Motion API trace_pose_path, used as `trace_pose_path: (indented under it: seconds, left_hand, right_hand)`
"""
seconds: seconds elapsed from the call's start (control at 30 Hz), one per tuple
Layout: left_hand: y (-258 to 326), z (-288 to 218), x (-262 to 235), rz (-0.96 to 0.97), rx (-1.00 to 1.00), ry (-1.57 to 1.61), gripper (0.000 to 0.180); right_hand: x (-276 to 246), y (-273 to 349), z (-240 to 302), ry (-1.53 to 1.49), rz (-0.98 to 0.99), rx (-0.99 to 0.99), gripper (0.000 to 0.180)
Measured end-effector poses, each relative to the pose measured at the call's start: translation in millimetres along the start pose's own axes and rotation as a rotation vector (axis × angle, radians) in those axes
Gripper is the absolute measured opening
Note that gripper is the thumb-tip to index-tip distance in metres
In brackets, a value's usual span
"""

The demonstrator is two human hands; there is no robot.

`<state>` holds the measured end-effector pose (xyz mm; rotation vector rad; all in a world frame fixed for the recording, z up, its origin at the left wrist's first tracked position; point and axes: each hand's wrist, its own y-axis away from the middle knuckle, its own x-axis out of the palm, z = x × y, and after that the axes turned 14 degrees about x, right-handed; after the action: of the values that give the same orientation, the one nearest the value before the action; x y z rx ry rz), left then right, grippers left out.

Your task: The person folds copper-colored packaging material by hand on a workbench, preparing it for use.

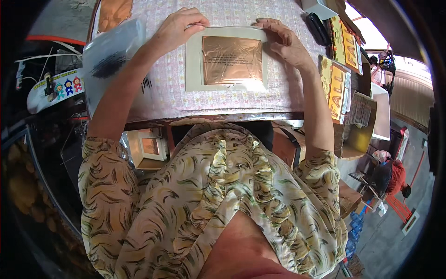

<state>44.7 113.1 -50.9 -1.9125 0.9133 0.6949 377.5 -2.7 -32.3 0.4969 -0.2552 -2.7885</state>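
Note:
On the patterned cloth in front of me lies a cream card (194,69) with a copper-coloured foil panel (232,69) that bears small dark print. A glossy glare shows along its near edge, and a pale strip runs along its far edge. My left hand (179,29) pinches the far left corner between thumb and fingers. Over the far right corner, my right hand (289,45) rests with fingers stretched and bent and the thumb apart from them; its fingertips touch the far edge.
Left on the table are a clear plastic bag stack (114,51) and another copper sheet (114,14). A black case (317,29) lies at the right, beside yellow-orange boxes (337,93). Below the table edge, an open carton (141,160) holds a similar framed card. Another person (395,179) is far right.

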Motion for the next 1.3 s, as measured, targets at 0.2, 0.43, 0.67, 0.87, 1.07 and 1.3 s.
trace_pose_path:
  seconds: [0.2,0.43,0.67,0.87,1.07,1.3]
  left_hand:
    - [1,3,1,0.015,0.074,-0.053,0.014]
    - [3,2,0,0.02,0.07,-0.043,0.013]
    - [-1,0,1,0.004,0.058,-0.012,0.011]
    - [0,1,0,0.02,0.051,-0.017,0.01]
    - [0,3,2,0.009,0.068,-0.024,0.009]
    - [0,1,3,0.003,0.09,-0.041,0.008]
  right_hand:
    - [18,1,2,-0.155,-0.162,0.191,0.051]
    - [17,9,16,-0.167,-0.176,0.175,0.061]
    - [-1,39,-19,-0.095,-0.478,-0.144,0.041]
    - [22,32,-3,0.083,-0.704,0.026,0.017]
    - [22,16,0,0.48,-0.611,0.181,0.037]
    - [37,12,-8,0.645,-0.684,0.065,0.023]
